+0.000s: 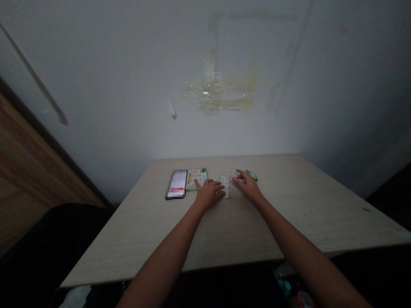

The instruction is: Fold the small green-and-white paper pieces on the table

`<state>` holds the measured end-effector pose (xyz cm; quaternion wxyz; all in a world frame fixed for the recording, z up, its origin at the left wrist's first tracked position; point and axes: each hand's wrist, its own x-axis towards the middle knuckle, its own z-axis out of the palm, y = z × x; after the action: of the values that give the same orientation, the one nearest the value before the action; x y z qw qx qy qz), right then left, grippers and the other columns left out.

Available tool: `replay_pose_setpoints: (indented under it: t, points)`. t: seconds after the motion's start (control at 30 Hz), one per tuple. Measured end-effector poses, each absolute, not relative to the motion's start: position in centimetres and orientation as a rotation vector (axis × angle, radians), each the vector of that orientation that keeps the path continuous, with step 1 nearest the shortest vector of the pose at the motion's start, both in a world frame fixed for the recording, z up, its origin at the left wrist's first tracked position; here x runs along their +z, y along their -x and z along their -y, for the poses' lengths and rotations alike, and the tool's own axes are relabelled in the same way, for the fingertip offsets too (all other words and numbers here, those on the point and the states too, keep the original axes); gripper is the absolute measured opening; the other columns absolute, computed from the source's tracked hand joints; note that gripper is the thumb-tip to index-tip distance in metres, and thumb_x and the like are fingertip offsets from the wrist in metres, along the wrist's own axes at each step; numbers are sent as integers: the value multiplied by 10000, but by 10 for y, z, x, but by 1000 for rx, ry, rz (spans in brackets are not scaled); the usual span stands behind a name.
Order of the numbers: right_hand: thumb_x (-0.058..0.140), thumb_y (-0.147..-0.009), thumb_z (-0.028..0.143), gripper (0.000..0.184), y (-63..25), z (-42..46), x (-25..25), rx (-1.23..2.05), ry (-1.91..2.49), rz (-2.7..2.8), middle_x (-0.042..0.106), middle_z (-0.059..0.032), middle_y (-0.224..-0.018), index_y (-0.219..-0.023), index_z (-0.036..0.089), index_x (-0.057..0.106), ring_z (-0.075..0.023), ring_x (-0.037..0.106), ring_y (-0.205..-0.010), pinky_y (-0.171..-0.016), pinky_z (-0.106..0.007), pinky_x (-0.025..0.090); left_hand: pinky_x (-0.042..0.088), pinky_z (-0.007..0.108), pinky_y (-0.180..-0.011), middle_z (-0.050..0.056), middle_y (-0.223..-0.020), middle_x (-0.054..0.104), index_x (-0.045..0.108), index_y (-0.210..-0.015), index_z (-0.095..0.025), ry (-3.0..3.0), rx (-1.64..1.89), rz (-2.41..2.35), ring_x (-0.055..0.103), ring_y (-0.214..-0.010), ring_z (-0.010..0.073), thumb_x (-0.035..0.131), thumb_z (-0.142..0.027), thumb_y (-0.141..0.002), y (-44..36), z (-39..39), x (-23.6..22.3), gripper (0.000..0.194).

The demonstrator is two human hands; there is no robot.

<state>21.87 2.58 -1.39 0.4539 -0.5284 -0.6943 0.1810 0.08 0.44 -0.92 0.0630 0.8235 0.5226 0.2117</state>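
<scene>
My left hand (209, 193) lies over the table with its fingers spread. Its fingertips rest on the left edge of a small white printed paper (225, 181) with green edging. To the right of this paper is my right hand (247, 185), thumb and forefinger apart and pointing toward the paper's raised, pale edge. Contact between them cannot be made out. Partly behind the right hand lies a small green and white packet (252, 174). A printed leaflet (196, 176) with green and yellow parts sits just beyond my left thumb.
A phone (177, 184) with a lit, partly blurred screen lies left of the leaflet. The pale wooden table (154, 239) meets a grey wall (128, 85) bearing old tape (221, 96). Dark material (54, 231) stands at the left, beside a wooden panel (25, 167).
</scene>
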Motion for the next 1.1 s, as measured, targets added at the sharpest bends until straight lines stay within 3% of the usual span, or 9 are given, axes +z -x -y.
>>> replay_pose_setpoints:
  t: [0.13,0.3,0.43,0.5,0.6,1.1]
  points:
    - [556,-898,488,493,-218,-23,-12,365,1235,1852,633,-84,-1072,-1314,228,610,-226,580,-1044,-1011,-400,420,-97,816,-1038,-28,-1318,646,686,-1142,-438,-2514,643,-1591,439,-1299,325,594,-466,-896,-3,-3,-8,264]
    - [554,-910,397,306,-221,-28,-17,277,1250,1887,670,-86,-1038,-1075,209,729,-220,590,-1027,-986,-383,433,-102,818,-1035,-26,-1311,650,696,-1131,-427,-2501,633,-1607,437,-1289,324,599,-491,-889,-3,-2,-6,268]
    - [525,-915,354,301,-230,-36,-25,265,1442,1892,703,-75,-889,-834,170,750,-208,615,-911,-926,-383,453,-89,829,-1027,-43,-1333,633,677,-1157,-446,-2493,591,-1607,425,-1300,321,564,-519,-903,-1,-3,-6,288]
    - [607,-850,317,210,-233,-38,-28,265,1492,1934,711,-73,-926,-865,171,757,-213,612,-938,-944,-388,440,-79,837,-1021,-55,-1339,627,667,-1167,-463,-2497,571,-1604,423,-1302,320,542,-517,-916,1,-4,-7,286]
    - [660,-797,307,233,-233,-38,-30,236,1548,1970,702,-91,-1010,-961,176,761,-238,594,-1012,-969,-407,421,-66,839,-1021,-60,-1343,623,663,-1167,-477,-2496,547,-1599,425,-1301,319,525,-516,-926,3,-5,-6,280]
    - [603,-808,161,315,-225,-32,-26,206,1414,2076,663,-110,-973,-1087,147,748,-231,573,-969,-927,-355,428,-59,833,-1024,-39,-1364,604,651,-1185,-468,-2507,562,-1645,388,-1340,335,543,-528,-910,2,-4,-7,302]
